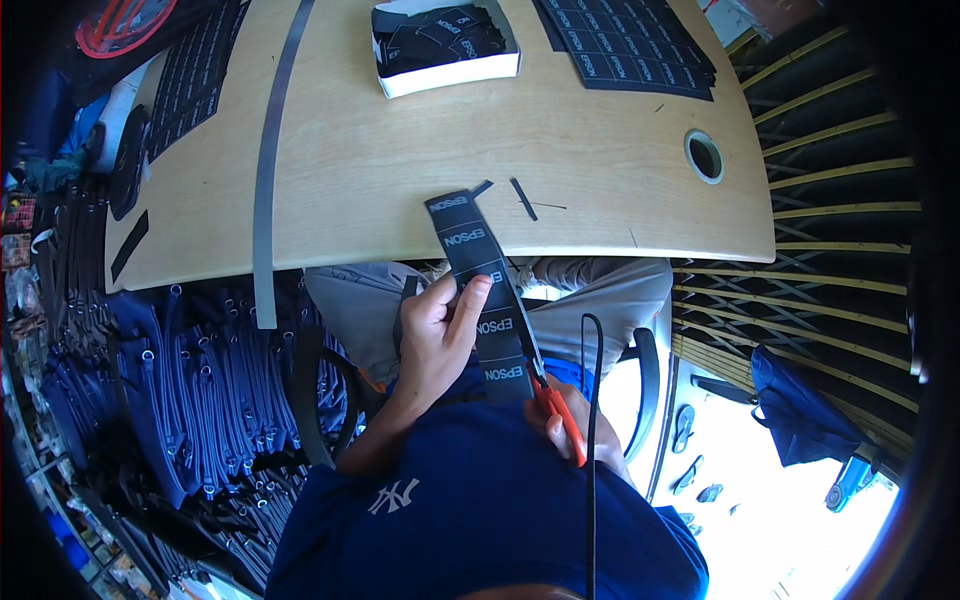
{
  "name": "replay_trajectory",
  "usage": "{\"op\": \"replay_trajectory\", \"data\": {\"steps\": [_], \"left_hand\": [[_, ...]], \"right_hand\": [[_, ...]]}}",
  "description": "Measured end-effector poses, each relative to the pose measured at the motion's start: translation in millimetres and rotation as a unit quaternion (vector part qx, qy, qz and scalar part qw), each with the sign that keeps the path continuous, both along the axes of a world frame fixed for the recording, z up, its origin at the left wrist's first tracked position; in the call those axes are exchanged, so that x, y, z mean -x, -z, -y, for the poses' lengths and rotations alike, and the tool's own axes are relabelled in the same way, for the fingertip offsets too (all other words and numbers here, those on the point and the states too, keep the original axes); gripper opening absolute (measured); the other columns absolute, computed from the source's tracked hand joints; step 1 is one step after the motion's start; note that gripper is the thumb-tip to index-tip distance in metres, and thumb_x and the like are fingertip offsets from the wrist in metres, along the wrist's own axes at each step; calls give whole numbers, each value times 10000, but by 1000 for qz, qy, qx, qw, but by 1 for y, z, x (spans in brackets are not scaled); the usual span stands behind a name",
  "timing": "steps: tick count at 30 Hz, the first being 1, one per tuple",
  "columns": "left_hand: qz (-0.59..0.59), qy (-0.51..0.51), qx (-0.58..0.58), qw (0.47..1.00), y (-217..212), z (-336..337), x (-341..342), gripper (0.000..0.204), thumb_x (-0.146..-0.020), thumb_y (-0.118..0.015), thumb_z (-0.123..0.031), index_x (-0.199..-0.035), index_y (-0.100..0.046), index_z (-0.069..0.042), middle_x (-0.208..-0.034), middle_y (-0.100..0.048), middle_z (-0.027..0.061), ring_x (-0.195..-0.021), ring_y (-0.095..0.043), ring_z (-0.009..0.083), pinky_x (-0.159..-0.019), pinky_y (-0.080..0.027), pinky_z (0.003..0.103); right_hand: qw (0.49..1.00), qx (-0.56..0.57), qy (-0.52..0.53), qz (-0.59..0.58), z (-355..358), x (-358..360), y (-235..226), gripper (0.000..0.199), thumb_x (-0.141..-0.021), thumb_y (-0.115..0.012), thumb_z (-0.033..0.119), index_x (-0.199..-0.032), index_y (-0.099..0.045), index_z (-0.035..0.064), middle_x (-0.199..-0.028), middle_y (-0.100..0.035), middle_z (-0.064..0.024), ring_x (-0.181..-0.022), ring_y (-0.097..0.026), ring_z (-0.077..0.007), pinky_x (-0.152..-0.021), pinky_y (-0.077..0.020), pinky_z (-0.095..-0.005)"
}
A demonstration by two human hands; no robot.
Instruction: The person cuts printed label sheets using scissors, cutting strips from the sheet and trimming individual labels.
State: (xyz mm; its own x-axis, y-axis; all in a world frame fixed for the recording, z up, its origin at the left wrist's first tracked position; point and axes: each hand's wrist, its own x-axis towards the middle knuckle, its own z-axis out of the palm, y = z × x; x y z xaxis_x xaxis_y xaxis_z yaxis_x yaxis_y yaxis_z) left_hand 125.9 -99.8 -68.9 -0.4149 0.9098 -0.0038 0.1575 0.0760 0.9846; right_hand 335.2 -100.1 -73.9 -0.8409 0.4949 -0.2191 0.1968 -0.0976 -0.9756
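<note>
A black strip of printed labels (463, 238) hangs over the table's front edge in front of my body. My left hand (435, 345) grips it near the middle, thumb on top and fingers behind. Scissors with orange-red handles (562, 418) are in my right hand (556, 437), whose fingers are partly hidden behind the handles. The dark blades lie along the strip's right edge; how far they are apart I cannot tell. Beyond the strip, thin black offcuts (523, 199) are scattered on the wooden table (370, 190).
A white box (450, 77) holds cut black labels. Uncut label sheets (635, 50) lie at the back right, more (200, 85) at the left. A long grey strip (267, 180) overhangs the front edge. Dark blue straps (215, 400) hang at lower left; a folding gate (830, 210) stands right.
</note>
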Motion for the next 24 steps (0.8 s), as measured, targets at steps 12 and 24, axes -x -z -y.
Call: {"op": "replay_trajectory", "data": {"steps": [12,24], "left_hand": [[3,20,-13,1000,-9,-5,-5,263,-916,-581,-175,-730,-568,11,-473,-427,-14,-431,-380,21,-401,-272,232],[64,3,22,998,-11,-6,-9,286,-925,-568,-197,-713,-549,-6,-493,-455,-31,-420,-437,22,-372,-320,202]], "right_hand": [[996,74,58,-6,5,8,-4,737,-808,-377,723,-853,-421,-12,-593,-408,-24,-501,-389,-126,-470,-289,-276],[996,65,53,-8,3,9,-8,694,-847,-375,678,-846,-435,-13,-648,-457,-74,-532,-436,-173,-512,-350,-308]]}}
